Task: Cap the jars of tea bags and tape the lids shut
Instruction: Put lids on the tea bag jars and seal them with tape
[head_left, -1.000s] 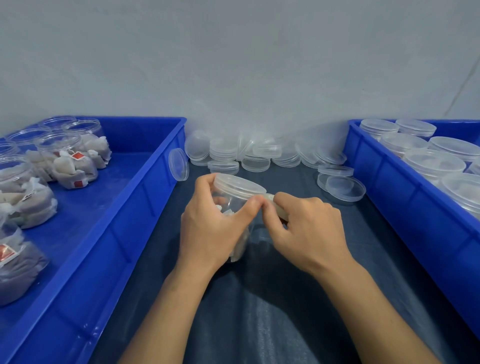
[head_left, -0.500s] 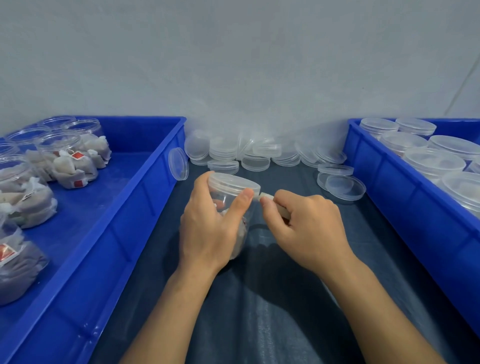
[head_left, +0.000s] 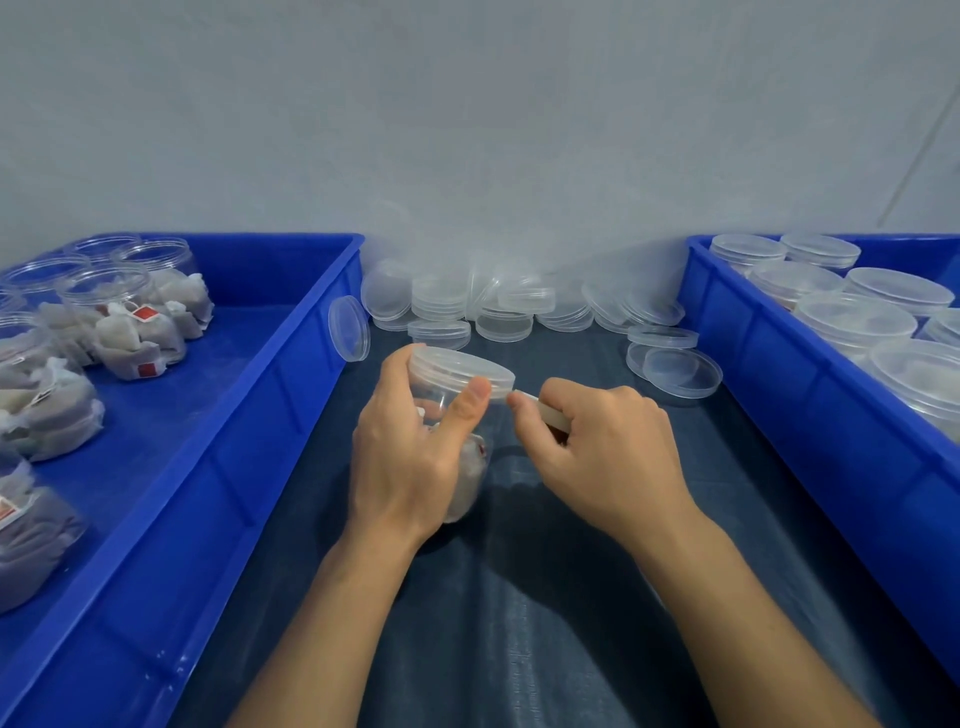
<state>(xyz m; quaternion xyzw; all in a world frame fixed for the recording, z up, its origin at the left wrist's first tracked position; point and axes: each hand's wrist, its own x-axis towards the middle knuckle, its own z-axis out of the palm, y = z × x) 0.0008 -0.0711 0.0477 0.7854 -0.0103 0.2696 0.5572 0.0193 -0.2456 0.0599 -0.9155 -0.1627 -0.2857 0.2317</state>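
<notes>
A clear jar of tea bags with a clear lid on top is tilted above the dark mat. My left hand grips the jar, its thumb pressed against the lid's edge. My right hand holds a small roll of tape just right of the lid, with the tape's end at the rim. Much of the jar is hidden behind my left hand.
A blue bin on the left holds several open jars of tea bags. A blue bin on the right holds several capped jars. Loose clear lids are piled along the back wall, some near the right bin.
My right hand has drawn a little to the right, away from my left thumb, with the tape. The jar has shifted slightly left in my left hand.
</notes>
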